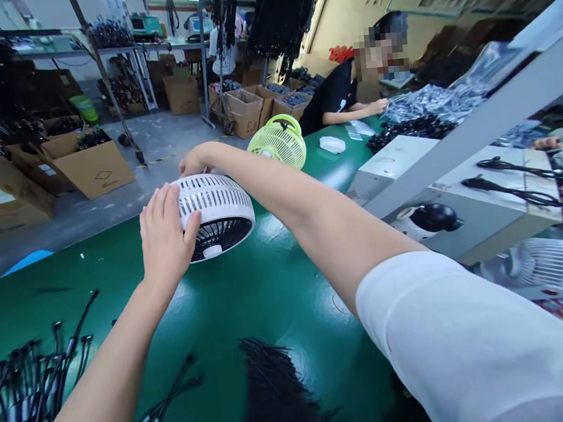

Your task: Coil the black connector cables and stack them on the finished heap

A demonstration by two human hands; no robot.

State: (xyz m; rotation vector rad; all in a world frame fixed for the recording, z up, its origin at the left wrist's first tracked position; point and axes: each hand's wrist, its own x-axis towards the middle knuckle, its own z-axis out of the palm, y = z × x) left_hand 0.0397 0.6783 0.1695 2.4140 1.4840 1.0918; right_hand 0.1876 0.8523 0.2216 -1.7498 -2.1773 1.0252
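A round white fan [216, 200] with a slotted housing and dark blades is tilted face-down over the green table [211, 309]. My left hand [167, 224] grips its near left side, the thumb on the rim and the fingers along the slots. Reaching across from the right, my right hand [202, 156] curls at the far top of the fan; its fingertips are partly hidden behind the housing. Beyond my right forearm stands a lime-green fan [283, 142]. Black cables [31, 390] with grey sleeves lie at the lower left, and a dark cable bundle [277, 388] lies at the bottom centre.
A slanted white metal beam [474, 109] crosses the right side, before grey metal boxes [478, 207] bearing black cords. Another white fan [537, 267] is below them. A co-worker [335, 94] sits at the table's far end. Cardboard boxes [93, 165] stand on the floor.
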